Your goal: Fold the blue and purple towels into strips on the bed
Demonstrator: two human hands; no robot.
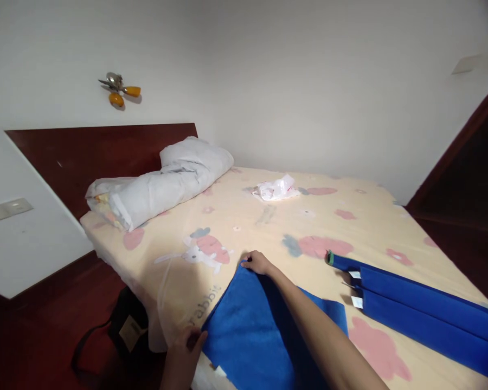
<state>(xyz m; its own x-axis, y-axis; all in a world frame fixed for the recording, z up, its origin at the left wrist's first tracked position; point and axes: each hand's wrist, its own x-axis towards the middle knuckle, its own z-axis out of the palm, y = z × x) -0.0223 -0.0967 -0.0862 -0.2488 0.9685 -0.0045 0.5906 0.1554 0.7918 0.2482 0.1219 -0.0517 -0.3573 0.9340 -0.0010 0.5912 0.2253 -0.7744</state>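
A blue towel (248,319) lies on the near part of the bed, with a small white tag at its near edge. My right hand (258,262) pinches its far corner, fingertips closed on the fabric. At the near left edge, my left hand (187,346) holds the same towel between thumb and fingers. My right forearm crosses over the towel and hides part of it. To the right lie long, folded blue towels (423,314) with white tags at their left end. A green-ended blue roll or fold (331,258) shows beside them.
The patterned bedsheet (244,216) covers the bed. A rolled grey-white quilt (166,187) lies by the dark red headboard (106,149). A crumpled white plastic bag (275,188) sits near the far edge. A black bag (126,325) stands on the floor at left.
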